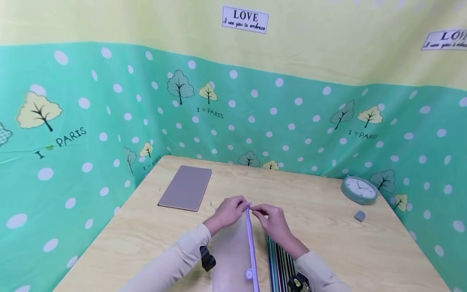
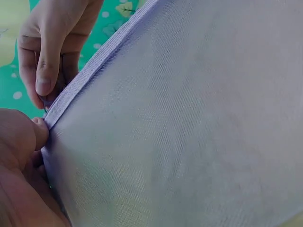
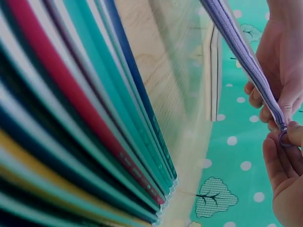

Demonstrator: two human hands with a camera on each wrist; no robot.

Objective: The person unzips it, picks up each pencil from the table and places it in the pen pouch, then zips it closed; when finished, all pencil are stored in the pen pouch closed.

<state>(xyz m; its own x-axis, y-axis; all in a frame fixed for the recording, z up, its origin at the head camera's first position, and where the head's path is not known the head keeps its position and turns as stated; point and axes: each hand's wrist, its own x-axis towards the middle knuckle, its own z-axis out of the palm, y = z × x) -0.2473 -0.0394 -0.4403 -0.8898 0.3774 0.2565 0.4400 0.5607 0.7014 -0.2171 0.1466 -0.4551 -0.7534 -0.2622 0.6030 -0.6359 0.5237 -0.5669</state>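
A translucent mesh zipper bag [image 1: 231, 255] with purple edging stands on the table in front of me. Its closed-looking purple zipper [image 3: 244, 59] runs along the top edge. My left hand [image 1: 230, 211] pinches the bag's far top corner, seen close up in the left wrist view, where the mesh [image 2: 189, 118] fills most of the picture. Thumb and fingers of my right hand [image 1: 273, 221] grip the zipper pull [image 3: 283, 137], a small purple ring at that same end. Both hands' fingertips are right beside each other.
A row of thin books [image 3: 94, 113] with coloured spines stands just right of the bag, under my right forearm. A brown notebook [image 1: 186, 187] lies at the back left. A round clock [image 1: 360, 190] and a small grey-blue block [image 1: 359, 216] sit at the right.
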